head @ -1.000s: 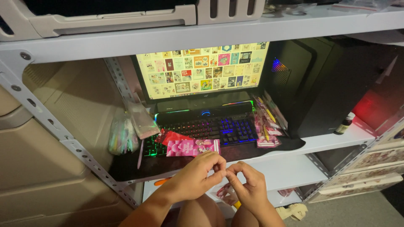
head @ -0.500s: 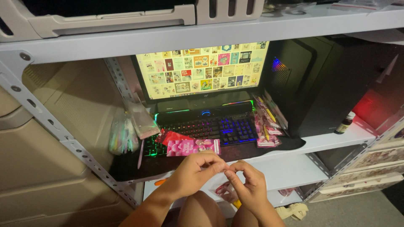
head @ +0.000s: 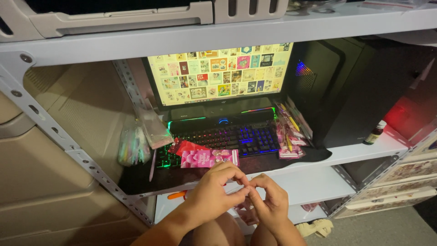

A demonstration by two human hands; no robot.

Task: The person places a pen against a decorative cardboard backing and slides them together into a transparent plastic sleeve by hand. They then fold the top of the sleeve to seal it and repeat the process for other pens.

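Observation:
My left hand [head: 215,189] and my right hand [head: 271,200] meet fingertip to fingertip in front of the lower shelf, pinching something small and thin that I cannot make out. Just beyond them a pink packet [head: 209,158] and a red packet [head: 182,146] lie on the near part of a keyboard [head: 232,137] lit in rainbow colours. Behind the keyboard a monitor [head: 218,73] shows a grid of small colourful pictures.
A black computer tower [head: 346,86] stands right of the screen, with a small dark bottle [head: 375,132] beside it. Clear bags of pens [head: 133,145] lean at the left by the perforated metal upright [head: 68,146]. More pink packets [head: 290,136] lie right of the keyboard. An orange item [head: 176,195] lies below.
My hands have drawn a little closer together and shifted slightly; the fingertips now touch. Nothing on the shelf has moved.

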